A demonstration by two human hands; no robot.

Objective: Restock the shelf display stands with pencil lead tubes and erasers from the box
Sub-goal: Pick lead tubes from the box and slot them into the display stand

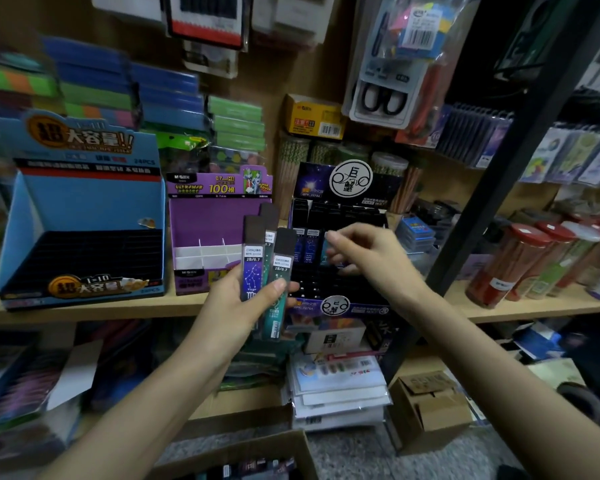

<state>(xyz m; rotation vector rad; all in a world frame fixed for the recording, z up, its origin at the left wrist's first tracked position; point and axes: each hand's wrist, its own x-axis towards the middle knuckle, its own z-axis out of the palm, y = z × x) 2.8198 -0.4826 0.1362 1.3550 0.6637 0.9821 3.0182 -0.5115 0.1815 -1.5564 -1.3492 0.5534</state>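
My left hand [238, 306] grips a fan of three pencil lead tubes [265, 261], purple and teal with dark caps, in front of the shelf. My right hand [364, 252] hovers over the dark constellation display stand [340, 216], fingers loosely bent and holding nothing. A few blue and teal tubes [307, 247] stand in that stand's slots just left of my right fingertips. The cardboard box [243, 459] with more tubes sits at the bottom edge, partly cut off.
A purple display stand [208, 230] with white dividers and a blue display stand [84, 216] sit to the left on the wooden shelf [84, 313]. Red-lidded pencil jars [520, 258] stand at right beyond a black upright post [499, 174]. A small carton [426, 407] lies below.
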